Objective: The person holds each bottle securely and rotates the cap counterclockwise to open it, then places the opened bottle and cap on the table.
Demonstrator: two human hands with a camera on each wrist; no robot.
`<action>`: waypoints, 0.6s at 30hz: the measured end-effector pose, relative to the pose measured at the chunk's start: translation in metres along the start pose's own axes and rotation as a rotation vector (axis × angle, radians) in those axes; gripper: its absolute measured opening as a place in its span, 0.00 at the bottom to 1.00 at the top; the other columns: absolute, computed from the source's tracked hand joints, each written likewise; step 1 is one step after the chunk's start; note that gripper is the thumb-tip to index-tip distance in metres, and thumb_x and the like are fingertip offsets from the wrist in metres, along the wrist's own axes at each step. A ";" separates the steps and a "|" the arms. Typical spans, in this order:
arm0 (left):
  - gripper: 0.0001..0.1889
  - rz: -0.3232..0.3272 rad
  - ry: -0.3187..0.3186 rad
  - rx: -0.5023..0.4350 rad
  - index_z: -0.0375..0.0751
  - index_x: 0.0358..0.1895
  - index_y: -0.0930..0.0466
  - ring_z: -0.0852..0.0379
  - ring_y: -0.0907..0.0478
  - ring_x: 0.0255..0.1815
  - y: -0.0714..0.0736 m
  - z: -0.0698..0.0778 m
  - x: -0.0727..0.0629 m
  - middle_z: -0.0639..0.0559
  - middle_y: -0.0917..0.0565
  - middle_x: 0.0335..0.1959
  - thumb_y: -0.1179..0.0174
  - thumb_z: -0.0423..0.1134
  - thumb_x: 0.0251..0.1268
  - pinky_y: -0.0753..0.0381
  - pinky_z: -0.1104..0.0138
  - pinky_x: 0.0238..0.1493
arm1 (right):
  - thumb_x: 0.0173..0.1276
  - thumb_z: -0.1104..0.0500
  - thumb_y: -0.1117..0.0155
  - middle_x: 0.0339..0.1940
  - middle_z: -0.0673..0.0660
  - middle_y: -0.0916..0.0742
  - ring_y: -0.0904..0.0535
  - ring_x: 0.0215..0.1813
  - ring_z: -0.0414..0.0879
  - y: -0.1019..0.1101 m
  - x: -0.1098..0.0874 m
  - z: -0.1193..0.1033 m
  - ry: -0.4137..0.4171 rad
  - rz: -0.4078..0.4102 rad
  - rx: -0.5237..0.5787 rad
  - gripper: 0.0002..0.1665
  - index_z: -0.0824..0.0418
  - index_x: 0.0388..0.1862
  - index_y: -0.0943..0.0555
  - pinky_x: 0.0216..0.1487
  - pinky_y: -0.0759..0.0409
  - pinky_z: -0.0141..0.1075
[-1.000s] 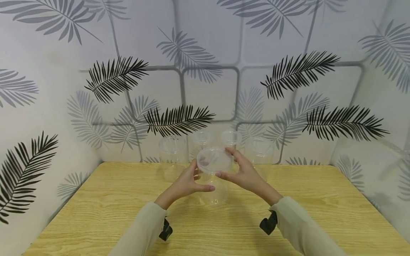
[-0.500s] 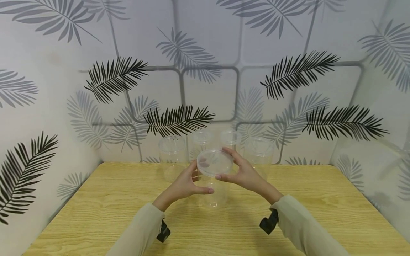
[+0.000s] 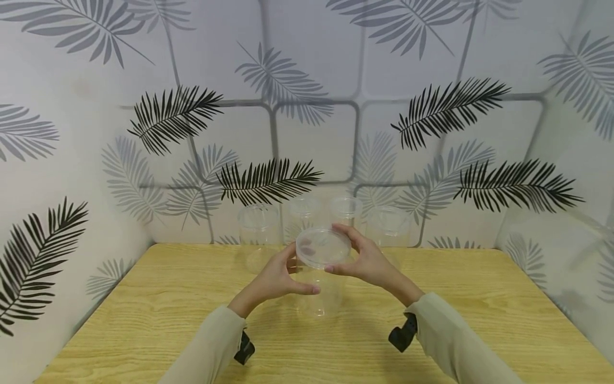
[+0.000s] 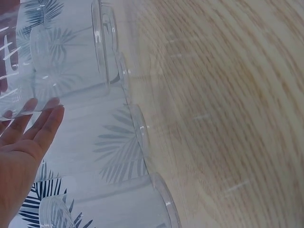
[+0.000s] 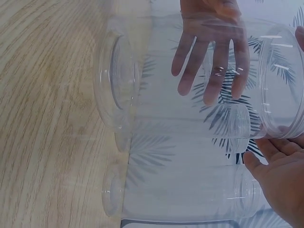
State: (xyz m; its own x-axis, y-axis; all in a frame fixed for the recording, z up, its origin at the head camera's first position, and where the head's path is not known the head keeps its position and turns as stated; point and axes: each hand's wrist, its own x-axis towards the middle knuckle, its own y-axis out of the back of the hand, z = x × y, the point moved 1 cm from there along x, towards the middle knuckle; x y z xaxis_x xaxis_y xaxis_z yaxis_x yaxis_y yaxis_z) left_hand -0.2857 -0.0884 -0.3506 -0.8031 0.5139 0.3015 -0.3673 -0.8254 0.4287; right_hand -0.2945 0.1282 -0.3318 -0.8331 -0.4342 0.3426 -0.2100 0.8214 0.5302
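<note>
A clear cylindrical jar (image 3: 320, 301) stands upright at mid-table in the head view, topped by a round translucent lid (image 3: 322, 247). My left hand (image 3: 278, 276) holds its left side, thumb across the front and fingers around the back. At the top, my right hand (image 3: 366, 260) grips the lid's right edge between thumb and fingers. In the right wrist view the jar (image 5: 161, 95) appears sideways, and the left hand's fingers (image 5: 216, 66) show through its wall. The right hand (image 5: 280, 171) is at the lid end there. Part of the left hand (image 4: 28, 137) shows in the left wrist view.
Several more clear jars stand behind, near the wall: a wide one on the left (image 3: 258, 234), a wide one on the right (image 3: 390, 221) and narrower ones (image 3: 345, 207) between. The wooden table (image 3: 168, 309) ends at a leaf-patterned wall (image 3: 316, 144).
The jar and its lid have shifted slightly towards me, both hands moving along with them. The right fingers have slid a little around the lid's edge. The jars behind have stayed put.
</note>
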 end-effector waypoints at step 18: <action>0.48 -0.096 -0.005 -0.028 0.49 0.68 0.43 0.47 0.26 0.57 0.004 -0.015 0.003 0.48 0.30 0.61 0.26 0.36 0.39 0.26 0.57 0.57 | 0.55 0.59 0.30 0.69 0.56 0.37 0.39 0.67 0.53 0.017 0.010 0.010 0.071 -0.331 0.263 0.50 0.57 0.71 0.47 0.61 0.32 0.42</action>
State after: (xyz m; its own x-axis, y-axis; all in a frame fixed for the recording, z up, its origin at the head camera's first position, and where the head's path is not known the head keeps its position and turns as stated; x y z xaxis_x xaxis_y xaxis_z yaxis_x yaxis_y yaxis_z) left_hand -0.2968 -0.0935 -0.3603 -0.7612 0.5920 0.2646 -0.4553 -0.7785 0.4320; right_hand -0.3113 0.1415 -0.3273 -0.6634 -0.7071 0.2447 -0.5912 0.6958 0.4078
